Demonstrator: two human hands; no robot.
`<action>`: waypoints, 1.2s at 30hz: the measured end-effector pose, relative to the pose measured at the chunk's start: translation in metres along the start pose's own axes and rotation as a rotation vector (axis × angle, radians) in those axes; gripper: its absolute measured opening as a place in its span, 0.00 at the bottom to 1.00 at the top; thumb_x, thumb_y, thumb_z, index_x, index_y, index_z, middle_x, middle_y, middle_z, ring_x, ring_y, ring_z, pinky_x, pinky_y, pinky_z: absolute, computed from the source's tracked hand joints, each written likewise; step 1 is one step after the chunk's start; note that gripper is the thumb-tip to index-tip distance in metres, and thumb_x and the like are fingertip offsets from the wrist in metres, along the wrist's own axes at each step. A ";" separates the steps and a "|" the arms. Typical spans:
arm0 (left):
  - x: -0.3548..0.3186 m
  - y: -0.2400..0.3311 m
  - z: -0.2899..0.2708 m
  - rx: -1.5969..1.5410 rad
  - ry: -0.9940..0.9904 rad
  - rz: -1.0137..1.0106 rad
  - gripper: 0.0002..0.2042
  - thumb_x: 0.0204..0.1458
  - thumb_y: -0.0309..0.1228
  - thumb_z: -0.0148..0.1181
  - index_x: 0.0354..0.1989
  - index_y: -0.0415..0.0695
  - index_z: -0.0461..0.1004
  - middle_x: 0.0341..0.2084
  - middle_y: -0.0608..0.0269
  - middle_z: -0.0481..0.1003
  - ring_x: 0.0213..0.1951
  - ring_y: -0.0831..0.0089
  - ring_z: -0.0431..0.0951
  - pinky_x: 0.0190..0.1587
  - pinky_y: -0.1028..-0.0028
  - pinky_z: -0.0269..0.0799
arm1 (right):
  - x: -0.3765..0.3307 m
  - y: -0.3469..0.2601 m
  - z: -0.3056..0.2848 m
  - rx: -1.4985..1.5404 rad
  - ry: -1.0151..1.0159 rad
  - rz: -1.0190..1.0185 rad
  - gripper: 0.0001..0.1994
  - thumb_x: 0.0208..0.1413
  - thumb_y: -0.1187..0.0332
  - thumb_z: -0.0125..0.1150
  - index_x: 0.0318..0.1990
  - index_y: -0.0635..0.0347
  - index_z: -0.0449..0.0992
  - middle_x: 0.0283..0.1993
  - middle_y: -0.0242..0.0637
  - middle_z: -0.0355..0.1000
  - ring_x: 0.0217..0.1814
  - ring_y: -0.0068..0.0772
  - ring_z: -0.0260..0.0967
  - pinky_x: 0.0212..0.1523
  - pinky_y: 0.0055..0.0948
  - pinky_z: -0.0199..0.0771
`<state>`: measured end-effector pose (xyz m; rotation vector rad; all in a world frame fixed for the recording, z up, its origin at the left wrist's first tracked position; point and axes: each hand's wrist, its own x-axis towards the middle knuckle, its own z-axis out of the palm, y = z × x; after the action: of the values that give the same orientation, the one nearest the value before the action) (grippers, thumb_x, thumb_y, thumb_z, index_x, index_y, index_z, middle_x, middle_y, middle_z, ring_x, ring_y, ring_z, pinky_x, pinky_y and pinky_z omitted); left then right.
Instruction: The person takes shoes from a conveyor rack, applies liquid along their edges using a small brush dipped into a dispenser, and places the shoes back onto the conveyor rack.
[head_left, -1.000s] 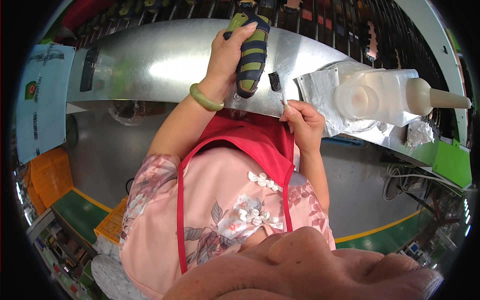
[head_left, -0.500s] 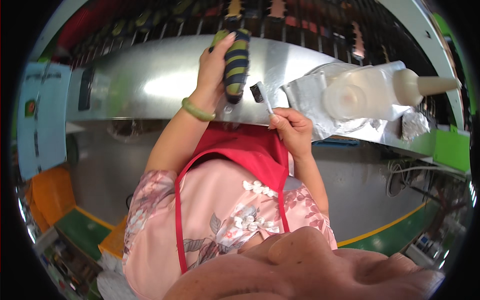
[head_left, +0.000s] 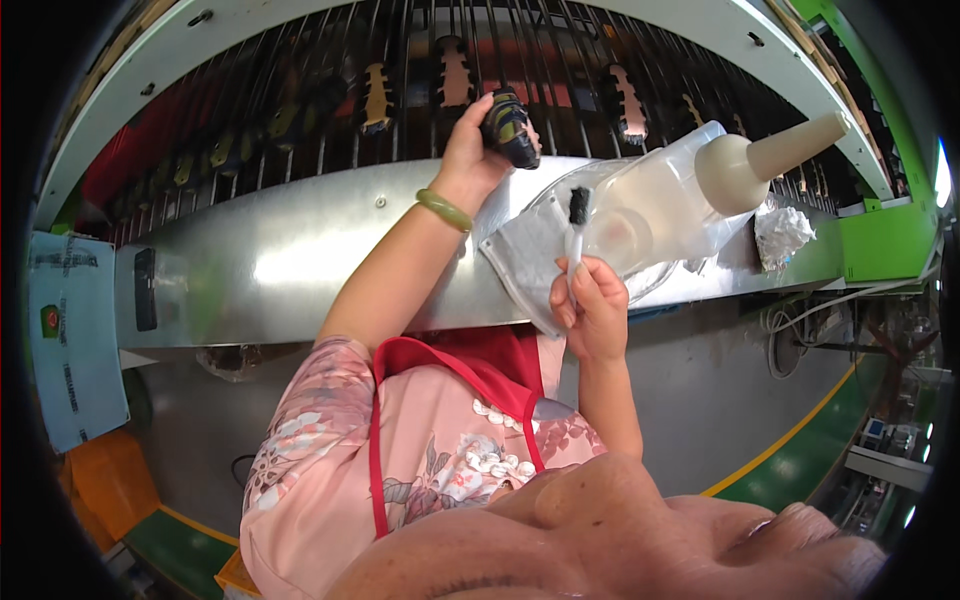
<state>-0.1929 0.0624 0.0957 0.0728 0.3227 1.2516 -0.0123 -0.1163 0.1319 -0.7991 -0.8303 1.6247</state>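
My left hand (head_left: 472, 152) is wrapped round a dark shoe sole (head_left: 512, 130) with olive and black stripes. It holds the sole out over the far edge of the metal ledge, close to the rods. A small brush (head_left: 574, 240) with a white handle and black bristles is pinched in my right hand (head_left: 592, 302), bristles pointing up and away. Beyond that hand a translucent plastic bottle (head_left: 655, 195) with a cream cone nozzle stands by a sheet of silvery foil (head_left: 525, 250). Several soles, such as a pink one (head_left: 627, 105) with a toothed black edge, rest among the rods.
A shiny metal ledge (head_left: 290, 265) runs across in front of me. Past it lies a row of dark metal rods (head_left: 400, 110). Crumpled foil (head_left: 783, 238) sits right of the bottle. A pale blue box (head_left: 78, 340) stands at the left, a green machine part (head_left: 885, 245) at the right.
My left hand has carried the striped sole away from me toward the rods and turned it. My right hand has raised the brush, now more upright. The view has shifted too.
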 end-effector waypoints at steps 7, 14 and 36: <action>0.102 -0.019 0.005 -0.268 0.098 0.022 0.17 0.57 0.45 0.46 0.42 0.42 0.68 0.38 0.52 0.72 0.41 0.50 0.73 0.47 0.43 0.68 | -0.021 -0.016 -0.027 -0.084 0.095 -0.051 0.11 0.57 0.70 0.55 0.42 0.71 0.72 0.25 0.41 0.71 0.15 0.16 0.56 0.17 0.15 0.54; 0.127 -0.039 -0.008 -0.289 0.072 0.210 0.25 0.57 0.51 0.41 0.54 0.42 0.63 0.53 0.50 0.65 0.56 0.48 0.63 0.60 0.42 0.54 | -0.015 -0.021 -0.034 -0.121 0.091 -0.083 0.11 0.56 0.71 0.55 0.42 0.70 0.73 0.26 0.41 0.72 0.16 0.16 0.56 0.18 0.15 0.55; 0.171 -0.124 0.058 0.475 0.307 -0.366 0.34 0.51 0.39 0.60 0.63 0.41 0.49 0.54 0.35 0.60 0.55 0.44 0.63 0.58 0.53 0.61 | -0.017 -0.027 -0.055 -0.239 0.140 -0.079 0.12 0.54 0.67 0.58 0.40 0.69 0.73 0.25 0.42 0.72 0.17 0.18 0.58 0.20 0.17 0.57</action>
<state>-0.0157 0.1911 0.0882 0.2193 0.8578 0.8006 0.0506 -0.1220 0.1272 -1.0226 -0.9538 1.3991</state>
